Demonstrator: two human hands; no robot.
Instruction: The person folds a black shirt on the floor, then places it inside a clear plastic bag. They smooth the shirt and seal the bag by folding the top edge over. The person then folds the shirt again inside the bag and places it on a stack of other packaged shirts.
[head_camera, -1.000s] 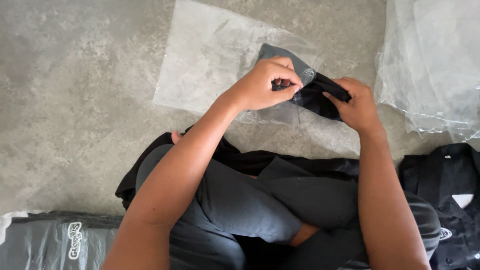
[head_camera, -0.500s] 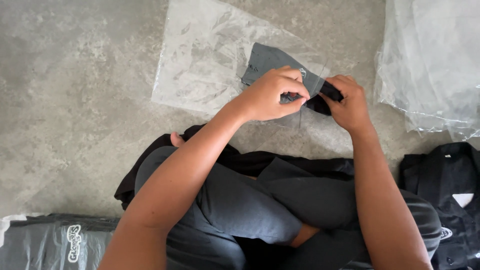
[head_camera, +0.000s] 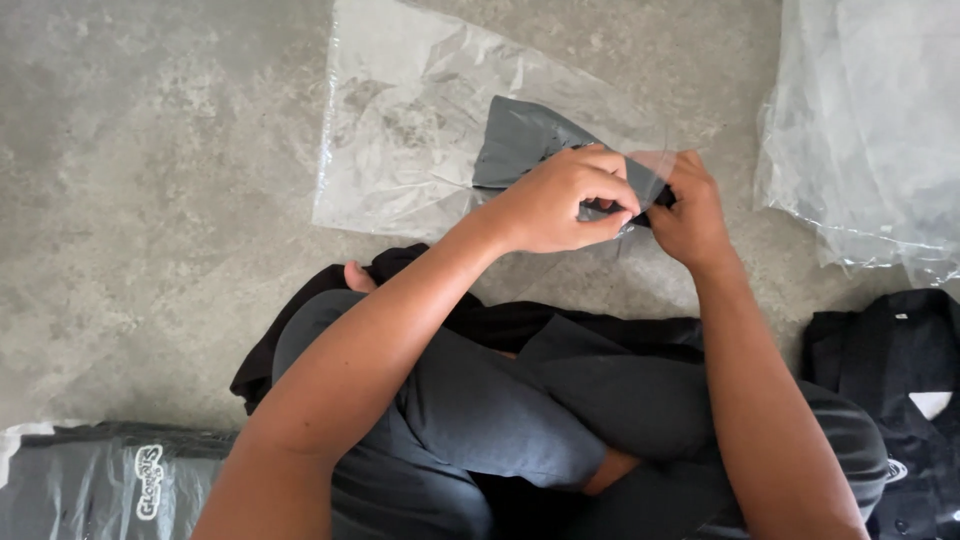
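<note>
Head view: I am watching a folded dark grey cloth (head_camera: 520, 145) lying partly inside a clear plastic bag (head_camera: 400, 140) on the concrete floor (head_camera: 150, 200). Both hands are working together at the bag's mouth, the left hand (head_camera: 555, 205) and right hand (head_camera: 690, 215) pinching film and cloth. I am judging the thin film liable to tear, or the fold to bunch, if the cloth is being forced in crooked.

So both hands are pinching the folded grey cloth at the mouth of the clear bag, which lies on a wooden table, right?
Not quite: the head view shows the clear bag lying on a bare concrete floor, not a table. Both the left hand and right hand do pinch the grey cloth there.
</note>
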